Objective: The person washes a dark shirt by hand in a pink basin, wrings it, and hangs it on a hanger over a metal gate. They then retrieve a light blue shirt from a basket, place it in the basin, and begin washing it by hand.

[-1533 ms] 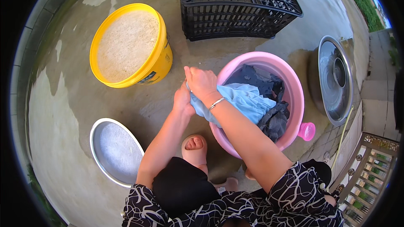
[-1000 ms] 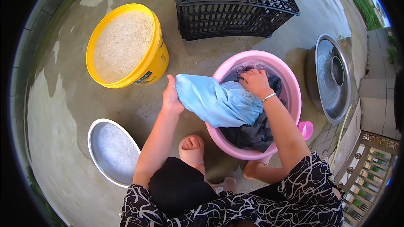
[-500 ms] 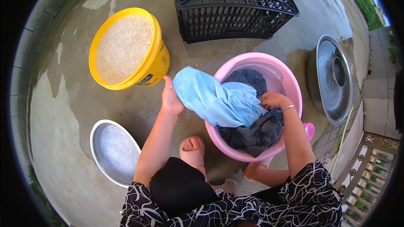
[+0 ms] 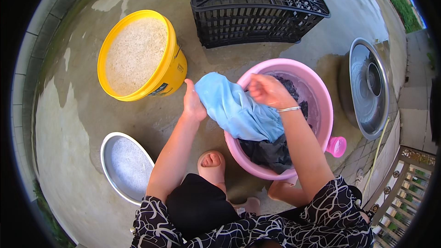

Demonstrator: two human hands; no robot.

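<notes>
A light blue wet cloth (image 4: pixel 241 110) stretches from my left hand (image 4: pixel 195 104) into a pink basin (image 4: pixel 325 110). My left hand is closed on its left end, thumb up, with the other fingers hidden under the fabric. Just above the cloth hovers my right hand (image 4: pixel 270 92), wearing a thin bracelet; its fingers are curled in, slightly blurred, and nothing shows in them. Dark wet clothes (image 4: pixel 266 152) lie in the basin beneath the blue cloth, in a little cloudy water. Whether the blue cloth is a garment cannot be made out.
A yellow bucket (image 4: pixel 177 66) full of foam stands at the far left. Nearer, a metal basin (image 4: pixel 104 156) holds sudsy water. An upturned black crate (image 4: pixel 250 25) is at the back. A larger metal basin (image 4: pixel 353 96) stands right, beside a pink-handled item (image 4: pixel 337 146).
My right hand has come up out of the dark clothes and moved left over the blue cloth. My left hand keeps its hold, shifted slightly right.
</notes>
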